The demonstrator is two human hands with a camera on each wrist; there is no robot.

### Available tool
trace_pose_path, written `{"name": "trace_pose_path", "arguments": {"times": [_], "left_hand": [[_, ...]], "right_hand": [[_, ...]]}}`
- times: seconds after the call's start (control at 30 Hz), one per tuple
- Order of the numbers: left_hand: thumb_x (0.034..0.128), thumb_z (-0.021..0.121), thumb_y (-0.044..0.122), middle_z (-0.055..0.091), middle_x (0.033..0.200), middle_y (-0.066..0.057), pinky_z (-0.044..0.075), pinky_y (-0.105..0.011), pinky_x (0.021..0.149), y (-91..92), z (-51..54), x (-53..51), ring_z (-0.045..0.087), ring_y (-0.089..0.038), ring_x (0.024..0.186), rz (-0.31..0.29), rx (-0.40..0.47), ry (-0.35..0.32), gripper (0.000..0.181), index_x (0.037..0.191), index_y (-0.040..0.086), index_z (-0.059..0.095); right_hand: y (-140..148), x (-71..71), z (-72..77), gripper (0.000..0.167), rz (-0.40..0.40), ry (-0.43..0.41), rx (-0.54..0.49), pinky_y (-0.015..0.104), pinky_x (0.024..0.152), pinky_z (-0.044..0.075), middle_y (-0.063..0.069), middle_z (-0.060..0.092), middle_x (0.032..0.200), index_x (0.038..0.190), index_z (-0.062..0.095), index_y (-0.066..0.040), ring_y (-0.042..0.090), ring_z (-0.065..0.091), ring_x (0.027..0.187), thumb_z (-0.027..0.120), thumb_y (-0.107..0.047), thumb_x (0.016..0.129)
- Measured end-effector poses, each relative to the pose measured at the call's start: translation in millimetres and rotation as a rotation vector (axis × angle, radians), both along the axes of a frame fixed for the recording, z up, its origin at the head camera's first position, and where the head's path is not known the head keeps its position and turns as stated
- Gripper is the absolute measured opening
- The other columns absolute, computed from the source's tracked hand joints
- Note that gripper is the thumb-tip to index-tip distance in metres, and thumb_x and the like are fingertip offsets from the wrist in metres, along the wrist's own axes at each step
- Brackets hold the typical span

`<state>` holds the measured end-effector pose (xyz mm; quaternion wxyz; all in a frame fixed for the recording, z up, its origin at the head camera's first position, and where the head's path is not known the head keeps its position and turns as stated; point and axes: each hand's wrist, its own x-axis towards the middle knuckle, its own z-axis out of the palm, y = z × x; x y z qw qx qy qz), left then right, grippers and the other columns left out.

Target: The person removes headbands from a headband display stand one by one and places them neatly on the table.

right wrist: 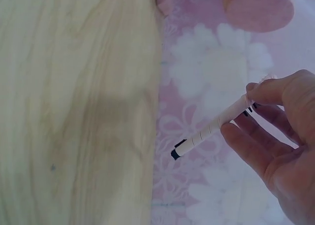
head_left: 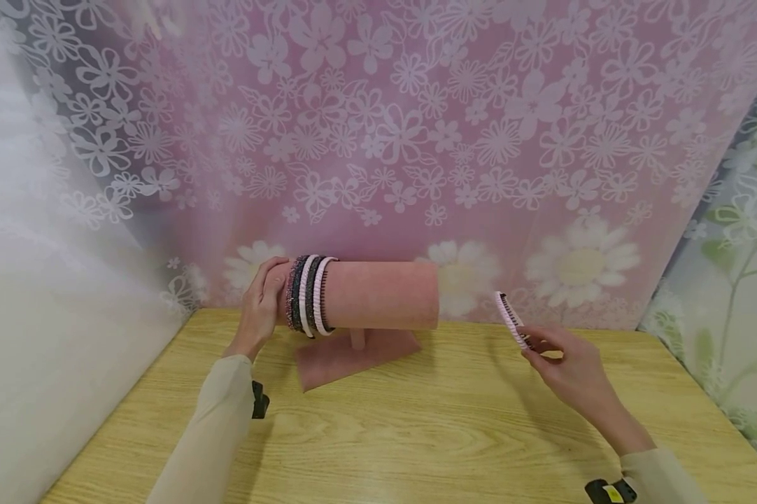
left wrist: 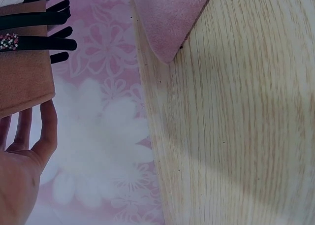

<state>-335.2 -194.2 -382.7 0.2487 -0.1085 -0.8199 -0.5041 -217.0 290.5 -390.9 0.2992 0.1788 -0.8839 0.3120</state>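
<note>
A pink velvety headband stand (head_left: 381, 294), a horizontal cylinder on a flat base, stands at the table's back. My left hand (head_left: 262, 308) holds its left end; in the left wrist view the fingers (left wrist: 47, 129) reach that end's edge, and the thumb is out of sight. Several headbands (head_left: 309, 294), dark, white, pale pink and beaded, sit side by side round the cylinder near this hand. Off to the stand's right, my right hand (head_left: 574, 367) pinches a pale pink, ribbed headband (right wrist: 206, 131) between thumb and fingers, above the table. Dark teeth line its inner side.
The wood-grain table (head_left: 416, 441) runs under both arms. Behind it hangs a pink curtain (head_left: 385, 140) with white flowers, close to the stand. Pale sheets border the table at left (head_left: 70, 315) and right (head_left: 737, 280).
</note>
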Motion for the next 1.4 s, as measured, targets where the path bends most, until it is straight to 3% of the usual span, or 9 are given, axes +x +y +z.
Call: {"name": "trace_pose_path", "arguments": {"times": [0.47,0.7,0.93,1.13,1.4], "left_hand": [[0.1088,0.037,0.048,0.055,0.151,-0.003,0.038,-0.056,0.111,0.0,-0.2,0.1,0.054,-0.033,0.133,0.010,0.003,0.004,0.044,0.145,0.028,0.053],[0.1085,0.038,0.047,0.056,0.150,-0.002,0.037,-0.055,0.111,1.0,-0.2,0.2,0.054,-0.032,0.133,0.016,0.006,0.007,0.042,0.143,0.030,0.054],[0.1088,0.038,0.046,0.056,0.151,-0.002,0.037,-0.056,0.111,0.6,-0.3,-0.2,0.054,-0.033,0.134,0.018,-0.001,0.012,0.043,0.144,0.027,0.054],[0.1088,0.037,0.046,0.055,0.151,-0.003,0.037,-0.056,0.110,0.4,0.0,-1.4,0.054,-0.033,0.133,0.013,-0.004,0.014,0.044,0.144,0.027,0.054],[0.1078,0.038,0.050,0.055,0.151,-0.006,0.036,-0.056,0.111,-0.3,0.2,-1.1,0.054,-0.033,0.133,-0.008,0.003,-0.011,0.045,0.145,0.029,0.050]], "right_hand": [[28,4.2,-19.0,0.038,-0.080,0.042,0.122,0.001,0.068,0.047,0.003,0.071,0.088,0.109,0.078,-0.007,0.011,0.069,0.074,0.082,0.010,0.076],[40,3.0,-24.5,0.038,-0.120,0.087,0.197,0.010,0.064,0.051,0.001,0.071,0.086,0.104,0.079,-0.009,0.017,0.069,0.071,0.086,0.009,0.071],[54,4.3,-30.3,0.033,-0.167,0.041,0.259,0.026,0.056,0.054,0.001,0.070,0.085,0.101,0.079,-0.011,0.022,0.071,0.069,0.085,0.004,0.072],[71,3.6,-36.5,0.031,-0.211,-0.026,0.306,0.026,0.053,0.046,0.002,0.072,0.088,0.101,0.078,-0.013,0.024,0.069,0.070,0.084,0.001,0.074],[92,3.9,-42.3,0.028,-0.221,-0.121,0.309,0.027,0.055,0.046,0.005,0.073,0.091,0.099,0.078,-0.013,0.023,0.069,0.071,0.083,0.002,0.075]]}}
